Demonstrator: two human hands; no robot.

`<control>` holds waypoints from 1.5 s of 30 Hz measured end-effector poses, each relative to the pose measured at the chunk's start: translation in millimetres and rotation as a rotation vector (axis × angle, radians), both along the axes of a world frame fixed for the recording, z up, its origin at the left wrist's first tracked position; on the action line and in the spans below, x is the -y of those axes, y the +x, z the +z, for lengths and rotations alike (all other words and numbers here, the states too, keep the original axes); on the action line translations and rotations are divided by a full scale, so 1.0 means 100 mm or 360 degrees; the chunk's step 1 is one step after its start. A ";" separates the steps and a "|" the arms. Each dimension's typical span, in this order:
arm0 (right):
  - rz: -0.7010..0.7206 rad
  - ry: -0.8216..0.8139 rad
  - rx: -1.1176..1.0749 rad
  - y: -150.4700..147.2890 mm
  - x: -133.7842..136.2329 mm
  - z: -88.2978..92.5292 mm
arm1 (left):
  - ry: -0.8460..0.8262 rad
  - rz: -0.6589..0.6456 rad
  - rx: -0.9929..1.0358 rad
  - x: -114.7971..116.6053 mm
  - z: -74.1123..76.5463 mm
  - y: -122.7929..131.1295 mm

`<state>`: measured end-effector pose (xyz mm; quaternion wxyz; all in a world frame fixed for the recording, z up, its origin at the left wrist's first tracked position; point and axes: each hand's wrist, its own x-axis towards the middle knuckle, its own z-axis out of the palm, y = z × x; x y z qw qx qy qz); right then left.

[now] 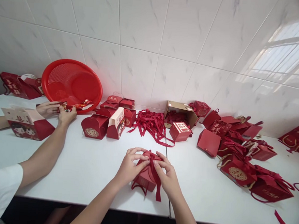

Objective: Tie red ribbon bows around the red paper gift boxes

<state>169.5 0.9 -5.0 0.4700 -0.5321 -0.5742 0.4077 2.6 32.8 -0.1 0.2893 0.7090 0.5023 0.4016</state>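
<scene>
Since it carries everything within reach, the white worktop (94, 169) sets the layout along the tiled wall. To the right sits a spread of red gift boxes (237, 171), many with ribbons, probably kept aside so the arms have elbow room. At far left a red basket (57, 73) leans on its side against the wall, its mouth turned forward, perhaps so that a co-worker's hands (68, 115) can get at the small items by its lower rim. In the middle, an open carton (190, 115) lies on its side beside a heap of loose ribbon (150, 122), likely handy for either arm.

Near the front edge, between the person's two hands, is a small red box (146, 178). The left hand (129, 165) curls over its upper side, fingers bent close and thumb pressing inward, seemingly to steady it. The right hand (169, 176) mirrors this, fingers narrowed. Both pinch a dark red ribbon (156, 177) at the top; whether it is knotted there is hard to tell behind the thumbs.
</scene>
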 end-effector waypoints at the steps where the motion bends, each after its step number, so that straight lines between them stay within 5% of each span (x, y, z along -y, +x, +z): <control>1: 0.0019 0.0031 0.0052 0.04 0.02 0.02 | -0.0018 -0.0013 0.0002 -0.01 0.02 0.00; 12: -0.0040 0.0384 0.0959 0.22 0.20 0.19 | -0.0122 -0.0260 -0.0121 0.03 0.26 -0.05; 18: 0.0479 -0.0069 0.0759 0.27 0.34 0.47 | -0.0189 -0.0326 -0.0137 0.03 0.29 -0.06; 20: 0.0463 0.0009 0.0766 0.31 0.28 0.50 | -0.0195 -0.0375 -0.0150 0.01 0.30 -0.08; 27: 0.0593 0.0448 0.0727 0.25 -0.09 0.35 | -0.0082 -0.0505 -0.0275 -0.04 0.35 -0.09; 35: 0.0669 0.0829 0.0981 0.26 -0.10 0.14 | -0.0054 -0.0551 -0.0384 -0.11 0.41 -0.13; 45: 0.0756 0.0846 0.0861 0.28 -0.11 0.07 | -0.0033 -0.0640 -0.0472 -0.11 0.46 -0.14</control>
